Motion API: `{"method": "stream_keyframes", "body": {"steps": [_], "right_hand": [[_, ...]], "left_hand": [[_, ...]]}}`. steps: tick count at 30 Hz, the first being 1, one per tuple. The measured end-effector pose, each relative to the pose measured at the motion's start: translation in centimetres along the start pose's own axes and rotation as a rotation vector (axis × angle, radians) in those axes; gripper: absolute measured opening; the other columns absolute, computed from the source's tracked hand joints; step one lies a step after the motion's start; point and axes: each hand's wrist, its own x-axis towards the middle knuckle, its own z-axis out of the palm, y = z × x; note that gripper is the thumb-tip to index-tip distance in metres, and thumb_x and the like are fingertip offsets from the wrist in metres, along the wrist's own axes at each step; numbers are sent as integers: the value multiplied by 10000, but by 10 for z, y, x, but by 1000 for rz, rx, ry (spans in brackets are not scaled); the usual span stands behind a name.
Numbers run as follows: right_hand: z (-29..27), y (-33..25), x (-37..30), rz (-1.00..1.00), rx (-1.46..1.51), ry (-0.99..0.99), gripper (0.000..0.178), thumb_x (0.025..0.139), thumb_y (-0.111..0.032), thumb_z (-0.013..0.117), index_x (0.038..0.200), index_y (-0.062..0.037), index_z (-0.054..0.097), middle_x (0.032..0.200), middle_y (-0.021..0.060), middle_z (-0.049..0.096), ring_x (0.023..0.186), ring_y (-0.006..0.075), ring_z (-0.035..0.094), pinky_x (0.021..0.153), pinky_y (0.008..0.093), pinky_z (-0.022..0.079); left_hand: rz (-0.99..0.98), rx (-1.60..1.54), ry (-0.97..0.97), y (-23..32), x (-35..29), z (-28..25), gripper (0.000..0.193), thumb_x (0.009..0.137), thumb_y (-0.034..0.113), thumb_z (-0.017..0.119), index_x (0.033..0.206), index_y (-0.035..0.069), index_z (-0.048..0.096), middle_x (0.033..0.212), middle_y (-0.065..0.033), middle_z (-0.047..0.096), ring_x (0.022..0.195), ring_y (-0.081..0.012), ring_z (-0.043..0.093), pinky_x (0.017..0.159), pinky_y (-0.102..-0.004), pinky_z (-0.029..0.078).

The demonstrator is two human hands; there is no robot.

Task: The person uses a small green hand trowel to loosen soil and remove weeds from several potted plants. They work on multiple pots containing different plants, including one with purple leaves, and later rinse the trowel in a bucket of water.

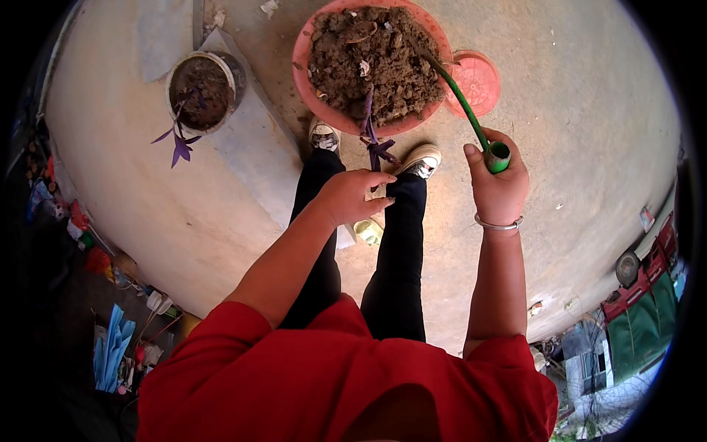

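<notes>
A round pink basin (300, 70) full of clumpy brown soil (368, 62) stands on the floor just beyond my shoes. My right hand (501, 180) is wrapped round the hollow end of a green-handled garden tool (462, 99). The tool's far end reaches into the soil at the basin's right side, so its head is hidden. A purple-leaved plant cutting (378, 149) leans over the near rim of the basin, its stem toward the soil. Just below its leaves is my left hand (352, 195), thumb and forefinger apart, with nothing visible between them.
At the left, a white pot (174, 118) of soil holds another purple plant (181, 144) drooping over its rim. A pink round lid-like disc (473, 82) lies right of the basin. A grey board (254, 140) lies beside my feet. Assorted clutter (114, 350) lines the lower left.
</notes>
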Motion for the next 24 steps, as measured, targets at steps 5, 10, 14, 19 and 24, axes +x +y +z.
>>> {"method": "stream_keyframes", "body": {"steps": [5,10,14,19,24], "right_hand": [[29,6,-14,-45,119,43,308,790,-157,778,1060,-72,658,723,47,635,654,137,610,635,281,500],[55,16,-12,-100,-36,-140,335,779,-215,766,1067,-88,652,784,147,677,729,337,672,659,381,531],[39,10,-11,-79,20,-33,298,768,-169,772,1031,-88,655,756,119,672,702,317,672,628,376,527],[29,-8,0,-244,-126,28,313,766,-174,775,1046,-100,658,739,103,668,673,282,658,611,347,524],[60,-32,17,-470,-213,-34,297,793,-181,735,1073,-140,645,751,125,667,675,312,663,589,381,521]], "left_hand": [[21,8,12,-3,1,-1,465,794,309,730,1211,123,637,1048,-143,670,963,-278,645,849,-340,511],[46,24,39,-4,-3,5,447,794,293,723,1197,117,644,1024,-142,672,921,-284,648,820,-350,517],[-36,10,4,1,1,1,446,789,296,728,1189,115,649,1004,-136,669,907,-279,647,808,-350,516],[64,25,52,-9,0,12,456,789,301,731,1194,112,644,992,-133,666,892,-282,642,806,-344,514],[59,43,29,-5,1,11,456,792,297,729,1201,117,639,994,-125,667,893,-277,639,809,-344,512]]}}
